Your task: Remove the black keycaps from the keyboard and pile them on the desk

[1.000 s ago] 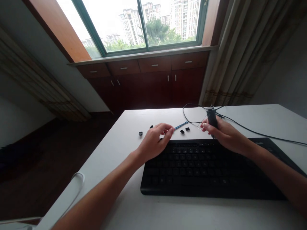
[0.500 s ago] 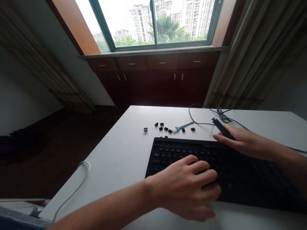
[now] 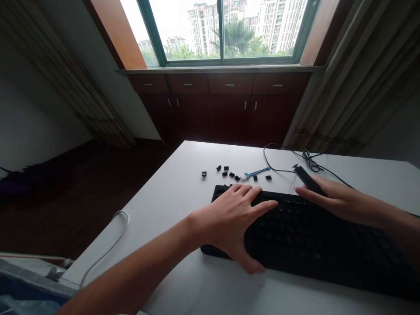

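Observation:
A black keyboard [image 3: 292, 240] lies across the front of the white table. My left hand [image 3: 231, 218] spreads over its left end, fingertips near the back edge and thumb by the front edge; the keys beneath it are hidden. Above the keyboard's back edge, my right hand [image 3: 339, 197] is closed around the black handle of a keycap puller [image 3: 310, 180], whose thin wire loops show to the left of the fingers. Several loose black keycaps [image 3: 232, 174] are scattered behind the keyboard. Among them rests a small blue brush [image 3: 257, 173] with white bristles.
A thin black cable [image 3: 278, 169] runs to a tied bundle [image 3: 310, 161] at the back of the white table [image 3: 164, 210]. A white cord [image 3: 113, 240] hangs over the left edge. Wooden cabinets [image 3: 210, 113] stand beyond, under a window.
My left hand has moved left and away from me over the keyboard, and its curled fingers have spread apart. The right hand still holds the puller. The view has shifted slightly.

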`<state>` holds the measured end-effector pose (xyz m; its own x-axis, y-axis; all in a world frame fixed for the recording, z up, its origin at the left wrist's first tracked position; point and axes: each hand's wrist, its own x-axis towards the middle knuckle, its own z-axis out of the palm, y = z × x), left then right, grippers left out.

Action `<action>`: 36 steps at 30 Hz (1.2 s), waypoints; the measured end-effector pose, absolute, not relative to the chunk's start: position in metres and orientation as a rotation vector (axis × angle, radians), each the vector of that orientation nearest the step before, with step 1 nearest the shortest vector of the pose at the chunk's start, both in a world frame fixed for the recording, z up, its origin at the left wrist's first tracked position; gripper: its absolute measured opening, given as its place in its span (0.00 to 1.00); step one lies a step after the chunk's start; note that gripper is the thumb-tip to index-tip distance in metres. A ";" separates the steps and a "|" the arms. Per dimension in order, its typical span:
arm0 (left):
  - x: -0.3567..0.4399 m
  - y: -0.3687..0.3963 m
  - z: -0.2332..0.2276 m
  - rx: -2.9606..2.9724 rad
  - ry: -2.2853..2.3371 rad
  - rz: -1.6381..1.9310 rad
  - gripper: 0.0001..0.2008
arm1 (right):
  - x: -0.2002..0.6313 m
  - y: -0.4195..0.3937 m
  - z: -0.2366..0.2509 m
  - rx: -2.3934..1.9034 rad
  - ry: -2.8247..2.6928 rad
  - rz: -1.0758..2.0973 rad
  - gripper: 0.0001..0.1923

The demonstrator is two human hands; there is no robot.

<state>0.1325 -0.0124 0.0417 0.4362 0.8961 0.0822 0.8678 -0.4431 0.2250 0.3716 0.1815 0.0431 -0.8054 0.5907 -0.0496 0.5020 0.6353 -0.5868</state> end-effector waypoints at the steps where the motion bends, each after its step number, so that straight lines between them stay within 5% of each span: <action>1: 0.134 -0.012 0.042 2.537 1.572 0.280 0.61 | 0.371 0.183 0.043 -0.952 -2.726 0.939 0.23; 9: 0.131 -0.013 0.047 2.556 1.583 0.210 0.63 | 0.368 0.180 0.037 -1.143 -2.679 1.037 0.34; 17: 0.121 -0.012 0.046 2.526 1.552 0.301 0.60 | 0.364 0.192 0.044 -0.980 -1.936 1.300 0.24; 25: 0.135 -0.001 0.031 2.347 1.667 0.644 0.26 | 0.353 0.182 0.037 -0.866 -1.521 1.641 0.16; 32: 0.139 0.000 0.022 2.367 1.718 0.753 0.19 | 0.345 0.149 0.046 -0.669 -2.008 1.434 0.16; 36: 0.139 -0.001 0.021 2.371 1.719 0.768 0.18 | 0.350 0.151 0.055 -0.676 -1.851 1.326 0.15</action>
<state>0.1390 -0.0007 0.0212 0.2291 0.9152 0.3316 0.8577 -0.3509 0.3759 0.3495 0.1508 0.0552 -0.5809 0.7689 0.2672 -0.0054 0.3246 -0.9458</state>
